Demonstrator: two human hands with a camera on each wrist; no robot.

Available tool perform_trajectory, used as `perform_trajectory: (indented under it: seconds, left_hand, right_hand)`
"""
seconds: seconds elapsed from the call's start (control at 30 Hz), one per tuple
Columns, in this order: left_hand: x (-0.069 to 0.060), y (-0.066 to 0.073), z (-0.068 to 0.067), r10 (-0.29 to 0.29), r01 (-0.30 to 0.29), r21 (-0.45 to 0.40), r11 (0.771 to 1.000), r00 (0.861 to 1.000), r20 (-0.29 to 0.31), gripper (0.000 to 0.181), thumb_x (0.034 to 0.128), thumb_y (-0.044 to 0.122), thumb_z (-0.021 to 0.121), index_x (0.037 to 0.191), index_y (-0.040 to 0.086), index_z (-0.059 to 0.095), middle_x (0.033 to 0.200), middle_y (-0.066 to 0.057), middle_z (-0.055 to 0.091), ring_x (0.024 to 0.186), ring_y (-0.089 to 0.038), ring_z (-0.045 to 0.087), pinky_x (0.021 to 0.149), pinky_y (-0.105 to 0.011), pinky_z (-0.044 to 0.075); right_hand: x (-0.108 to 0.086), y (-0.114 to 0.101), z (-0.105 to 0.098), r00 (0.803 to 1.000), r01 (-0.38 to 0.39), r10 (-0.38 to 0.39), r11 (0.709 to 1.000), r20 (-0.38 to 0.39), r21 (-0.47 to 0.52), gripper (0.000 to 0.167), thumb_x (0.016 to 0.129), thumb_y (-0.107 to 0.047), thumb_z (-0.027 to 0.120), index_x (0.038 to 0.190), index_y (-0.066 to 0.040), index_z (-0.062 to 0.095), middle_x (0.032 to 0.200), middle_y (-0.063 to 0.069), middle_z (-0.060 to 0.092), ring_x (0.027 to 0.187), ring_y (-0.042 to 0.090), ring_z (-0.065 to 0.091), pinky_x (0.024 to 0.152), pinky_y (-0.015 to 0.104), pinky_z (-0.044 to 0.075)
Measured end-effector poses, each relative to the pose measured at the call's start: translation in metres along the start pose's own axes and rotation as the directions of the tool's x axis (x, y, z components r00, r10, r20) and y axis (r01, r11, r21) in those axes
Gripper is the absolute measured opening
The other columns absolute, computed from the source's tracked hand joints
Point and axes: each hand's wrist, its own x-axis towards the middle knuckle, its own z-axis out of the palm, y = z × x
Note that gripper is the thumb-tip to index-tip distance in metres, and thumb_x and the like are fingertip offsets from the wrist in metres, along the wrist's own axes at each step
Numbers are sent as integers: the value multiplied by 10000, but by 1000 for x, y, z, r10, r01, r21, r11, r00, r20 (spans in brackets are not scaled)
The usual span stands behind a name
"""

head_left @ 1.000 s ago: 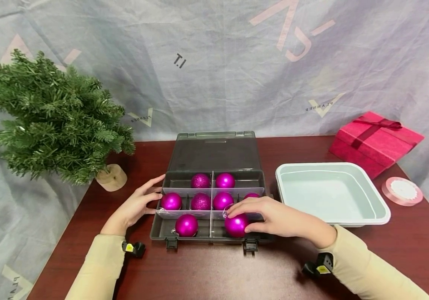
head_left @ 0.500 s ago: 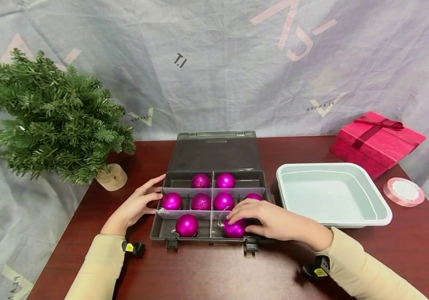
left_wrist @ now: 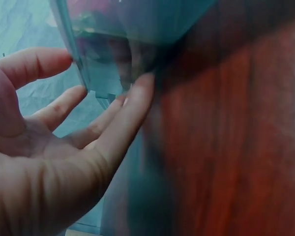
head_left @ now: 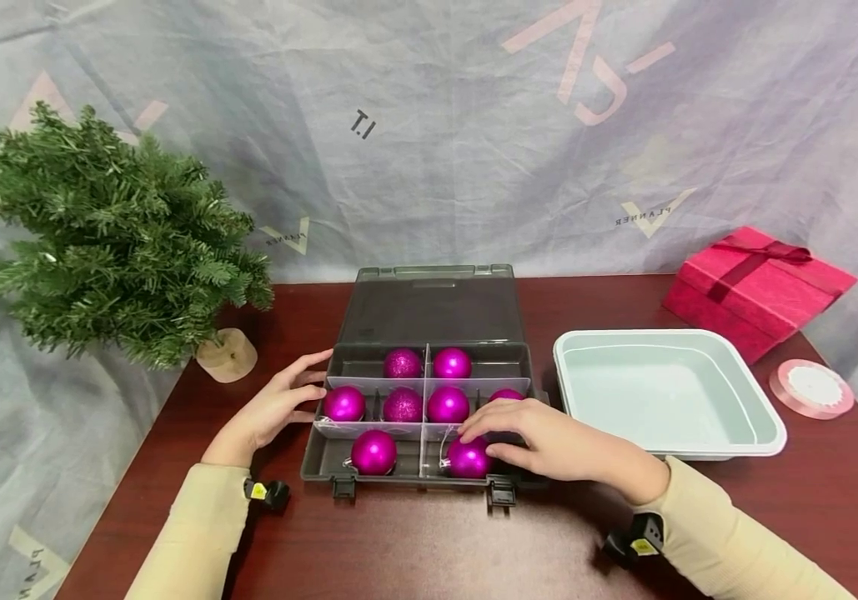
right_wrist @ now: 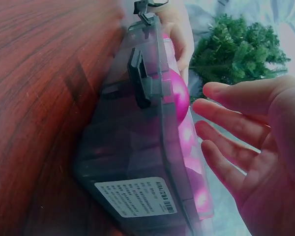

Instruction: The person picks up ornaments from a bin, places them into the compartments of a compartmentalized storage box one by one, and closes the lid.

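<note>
A dark translucent divided box (head_left: 321, 467) stands with its lid raised at the back. Purple Christmas baubles, some glossy and some glittery, lie in its compartments. My right hand (head_left: 529, 437) hovers over the front right compartment, fingers loosely bent beside a glossy bauble (head_left: 466, 460) that rests there. In the right wrist view a gap shows between the fingertips (right_wrist: 202, 105) and that bauble (right_wrist: 178, 98). Another glossy bauble (head_left: 373, 452) sits in the front left compartment. On the box's left side, my left hand (head_left: 271, 412) rests its spread fingertips against the wall.
A small artificial Christmas tree (head_left: 121, 242) with a wooden base (head_left: 227, 356) stands at left. To the right are a pale tray (head_left: 559, 367), a red gift box (head_left: 755, 287) with a bow and a pink ribbon roll (head_left: 811, 389). A printed cloth hangs behind.
The right hand has let go of the front right bauble, which sits slightly lower and further left in its compartment. My left hand stays against the box.
</note>
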Motion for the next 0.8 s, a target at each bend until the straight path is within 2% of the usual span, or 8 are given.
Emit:
perform_trajectory:
  seconds: [0.13,0.2,0.33,0.43,0.57,0.63,0.8]
  left_hand:
    - [6,5,0,42,-41,19,999,998,-54,517,1033,37,514,1533,-11,391,1439,-315,438,1150,-255,540,901,-405,533]
    - [10,10,-1,63,-61,24,998,994,-91,457,1035,35,514,1473,-69,434,1407,-316,467,1151,-255,560,921,-391,533]
    - [15,24,-3,72,-66,44,997,984,-164,408,1055,48,497,1416,-136,444,1382,-323,470,1241,-348,528,998,-418,493]
    - [18,37,-7,63,-53,53,997,979,-195,422,1068,65,479,1431,-143,424,1403,-339,445,1310,-418,462,1058,-454,438]
    - [27,52,-14,47,-40,36,999,977,-207,439,1078,86,457,1463,-121,413,1451,-345,420,1350,-444,410,1104,-474,382]
    - [33,58,-16,41,-37,25,999,977,-209,442,1085,100,448,1478,-99,412,1472,-333,416,1369,-443,397,1113,-473,371]
    - [55,67,-12,25,-38,-59,998,976,-215,450,1088,116,446,1497,-71,418,1485,-322,424,1387,-435,403,1122,-455,366]
  right_hand:
    - [-1,-2,-6,999,-37,37,999,-22,3,280,963,-2,670,1227,-87,710,1242,-4,699,1179,188,628,987,395,500]
    - [-2,-2,-11,998,-51,52,999,-38,9,286,958,-1,676,1229,-85,711,1229,-14,703,1173,185,636,980,391,505]
    - [-1,-3,-21,991,-90,90,996,-95,1,267,960,-29,686,1217,-94,714,1197,-31,712,1124,150,660,950,370,522]
    - [1,-6,-30,975,-157,155,988,-157,0,258,960,-45,690,1205,-120,720,1167,-48,721,984,106,679,871,350,546]
    - [4,-9,-45,935,-266,265,964,-236,26,269,960,-40,682,1214,-120,718,1145,-55,726,910,79,671,812,369,554]
    - [7,-10,-55,913,-308,311,950,-265,56,268,970,-40,669,1228,-92,713,1147,-27,729,962,98,684,824,368,559]
    - [13,-4,-82,833,-415,448,894,-324,169,286,1001,-86,652,1279,-38,697,1174,62,733,1045,163,695,850,226,529]
